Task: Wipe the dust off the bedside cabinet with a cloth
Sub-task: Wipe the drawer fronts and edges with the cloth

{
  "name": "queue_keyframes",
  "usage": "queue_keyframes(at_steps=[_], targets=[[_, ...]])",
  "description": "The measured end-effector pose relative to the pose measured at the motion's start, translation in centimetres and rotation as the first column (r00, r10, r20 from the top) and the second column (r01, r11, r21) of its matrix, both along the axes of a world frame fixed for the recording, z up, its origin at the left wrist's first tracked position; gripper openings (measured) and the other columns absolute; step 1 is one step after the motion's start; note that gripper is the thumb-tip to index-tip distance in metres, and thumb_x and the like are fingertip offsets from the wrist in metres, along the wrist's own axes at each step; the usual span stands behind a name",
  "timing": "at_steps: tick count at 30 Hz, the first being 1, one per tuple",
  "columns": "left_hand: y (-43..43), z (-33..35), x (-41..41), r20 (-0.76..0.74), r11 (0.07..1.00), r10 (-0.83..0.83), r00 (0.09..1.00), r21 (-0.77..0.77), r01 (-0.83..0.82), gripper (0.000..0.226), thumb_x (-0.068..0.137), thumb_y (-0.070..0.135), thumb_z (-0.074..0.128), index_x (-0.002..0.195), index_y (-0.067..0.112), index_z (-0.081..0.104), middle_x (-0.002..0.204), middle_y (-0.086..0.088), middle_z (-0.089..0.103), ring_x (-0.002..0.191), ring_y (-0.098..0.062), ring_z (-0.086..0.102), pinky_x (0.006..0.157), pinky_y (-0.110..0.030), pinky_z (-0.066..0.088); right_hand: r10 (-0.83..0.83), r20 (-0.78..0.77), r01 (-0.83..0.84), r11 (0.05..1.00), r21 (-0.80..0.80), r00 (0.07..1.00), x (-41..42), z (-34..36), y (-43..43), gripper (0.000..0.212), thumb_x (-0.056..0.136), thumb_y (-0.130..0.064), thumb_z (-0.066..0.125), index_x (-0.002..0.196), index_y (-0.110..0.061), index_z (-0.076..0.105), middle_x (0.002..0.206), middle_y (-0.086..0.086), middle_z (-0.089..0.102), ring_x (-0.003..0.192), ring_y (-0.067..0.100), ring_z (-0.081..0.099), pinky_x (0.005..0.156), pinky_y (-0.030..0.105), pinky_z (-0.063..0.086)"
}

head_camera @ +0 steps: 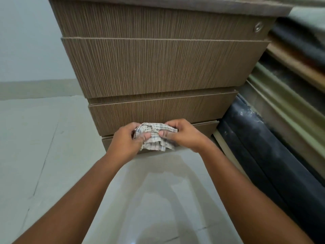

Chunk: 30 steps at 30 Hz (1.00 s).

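Gripping bunched, checked pale cloth: left hand, right hand, before wood-grain cabinet.

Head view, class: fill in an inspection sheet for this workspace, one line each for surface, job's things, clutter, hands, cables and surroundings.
Surface: wood-grain bedside cabinet with stacked drawer fronts; round metal lock at the upper right; top barely in view.
Job's things: checked cloth, bunched up, held in front of the lowest drawers; whether it touches them cannot be told.
Clutter: nothing seen.
Hands: left hand and right hand both closed on the cloth, one at each side.
Cables: nothing seen.
Surroundings: pale glossy tiled floor; dusty dark bed frame against the cabinet's right side, layered bedding above it.
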<state>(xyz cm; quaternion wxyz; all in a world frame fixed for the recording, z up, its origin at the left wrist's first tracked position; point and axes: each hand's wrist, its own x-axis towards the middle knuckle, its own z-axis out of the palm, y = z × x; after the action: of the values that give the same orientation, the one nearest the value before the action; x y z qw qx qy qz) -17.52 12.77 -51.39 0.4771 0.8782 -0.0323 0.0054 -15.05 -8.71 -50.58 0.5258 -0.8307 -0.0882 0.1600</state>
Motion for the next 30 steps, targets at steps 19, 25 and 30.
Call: queue_keyframes(at_steps=[19, 25, 30], targets=[[-13.7, 31.8, 3.1, -0.204, 0.940, 0.051, 0.978, -0.319, -0.116, 0.030, 0.083, 0.031, 0.077, 0.109, 0.036, 0.063, 0.101, 0.009, 0.073, 0.093, -0.013, 0.072, 0.086, -0.042, 0.060, -0.579, -0.189, 0.609, 0.745, 0.272, 0.793, 0.3, 29.8, -8.9, 0.018, 0.085, -0.007, 0.068, 0.099, -0.019, 0.071, 0.081, 0.011, 0.073, 0.055, 0.016, 0.062, 0.044, 0.026, 0.049], [-18.9, 38.6, 10.4, 0.046, 0.998, 0.008, 0.999, -0.056, -0.005, 0.026, 0.091, 0.022, 0.069, 0.116, 0.023, 0.061, 0.106, 0.008, 0.069, 0.094, -0.012, 0.064, 0.085, -0.029, 0.053, -0.742, 0.148, 0.735, 0.669, 0.112, 0.654, 6.1, 37.1, -11.3, 0.026, 0.083, -0.005, 0.069, 0.101, -0.023, 0.065, 0.089, -0.006, 0.069, 0.061, -0.006, 0.062, 0.056, 0.010, 0.047], [-20.4, 36.0, 15.5, 0.035, 0.973, -0.045, 0.998, 0.228, 0.036, 0.034, 0.092, 0.028, 0.066, 0.125, 0.018, 0.065, 0.120, -0.005, 0.068, 0.112, -0.023, 0.062, 0.098, -0.033, 0.047, -0.560, 0.379, 0.663, 0.709, -0.240, 0.737, 10.9, 36.3, -12.4, 0.026, 0.090, -0.011, 0.065, 0.113, -0.016, 0.076, 0.111, -0.001, 0.074, 0.093, 0.003, 0.067, 0.086, 0.008, 0.046]])
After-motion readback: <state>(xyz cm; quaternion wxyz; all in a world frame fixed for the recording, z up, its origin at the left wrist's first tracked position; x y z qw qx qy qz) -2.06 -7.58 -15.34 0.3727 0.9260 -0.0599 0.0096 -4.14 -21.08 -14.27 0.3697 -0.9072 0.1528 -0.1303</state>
